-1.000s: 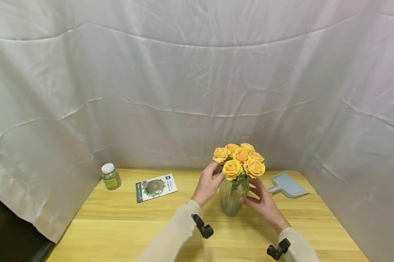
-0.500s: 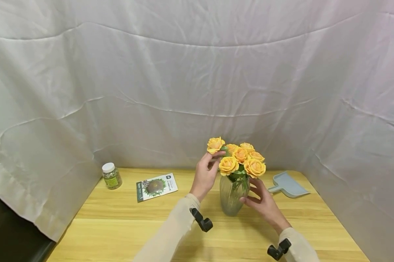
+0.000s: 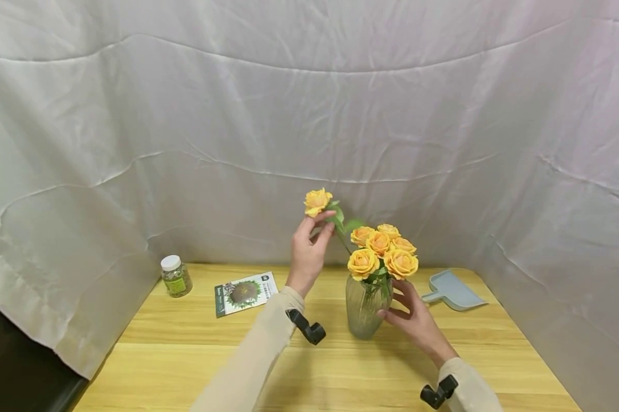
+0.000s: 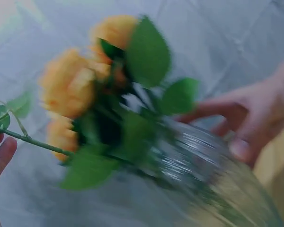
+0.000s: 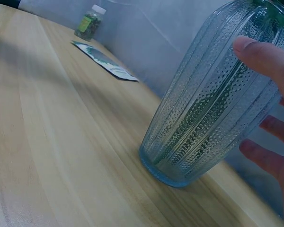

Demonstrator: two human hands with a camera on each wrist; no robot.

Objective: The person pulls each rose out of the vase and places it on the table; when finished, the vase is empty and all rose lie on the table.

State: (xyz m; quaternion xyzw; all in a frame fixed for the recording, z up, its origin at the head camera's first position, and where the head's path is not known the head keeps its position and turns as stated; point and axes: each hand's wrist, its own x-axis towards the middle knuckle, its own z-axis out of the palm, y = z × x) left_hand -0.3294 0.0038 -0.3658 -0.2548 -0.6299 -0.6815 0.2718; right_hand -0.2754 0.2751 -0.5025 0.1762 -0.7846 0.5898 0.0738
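My left hand pinches the green stem of a yellow rose, its bloom raised to the left above the others. In the left wrist view that stem slants from my fingertips toward the bunch. A ribbed glass vase stands upright on the table, holding several more yellow roses with green leaves. My right hand grips the vase's right side near the top. The right wrist view shows its thumb on the dimpled glass, with stems dim inside.
A white-capped jar with a green label stands at the back left of the wooden table. Near it lies a printed packet. A grey-blue dustpan lies right of the vase. Pale curtains hang around the table.
My left hand has drawn one rose up and left, away from the bunch, baring part of its stem. The right hand stays on the vase, which has hardly moved.
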